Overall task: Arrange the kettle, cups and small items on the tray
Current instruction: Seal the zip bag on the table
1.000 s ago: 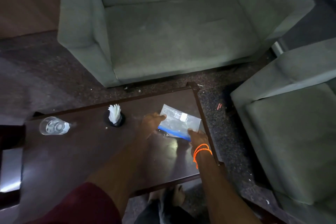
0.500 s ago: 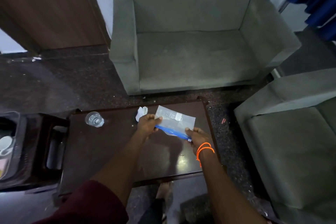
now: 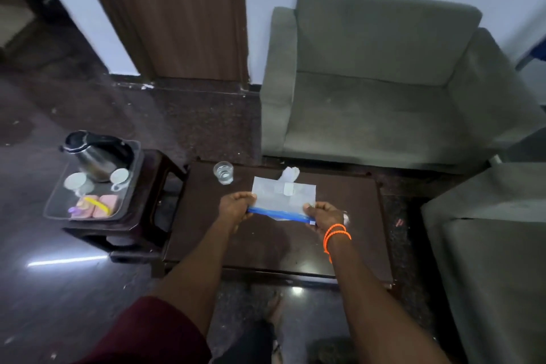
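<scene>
I hold a clear zip bag (image 3: 280,196) with a blue seal strip above the dark coffee table (image 3: 266,245). My left hand (image 3: 236,207) pinches its left end and my right hand (image 3: 323,213) pinches its right end. At the left a dark tray (image 3: 130,183) sits on a small side table (image 3: 153,186). On the tray stand a steel kettle (image 3: 94,154) with a black lid, two white cups (image 3: 119,176) and pink packets (image 3: 99,205) with a yellow item across them.
A glass tumbler (image 3: 223,172) and a holder with white tissue (image 3: 291,173) stand at the coffee table's far edge. A grey-green armchair (image 3: 384,91) is behind the table, another (image 3: 487,245) at the right. A wooden door (image 3: 165,9) is at the back left.
The bag has been lifted off the table into both hands. The view has pulled back and swung left, so the side table with the tray and kettle came into sight.
</scene>
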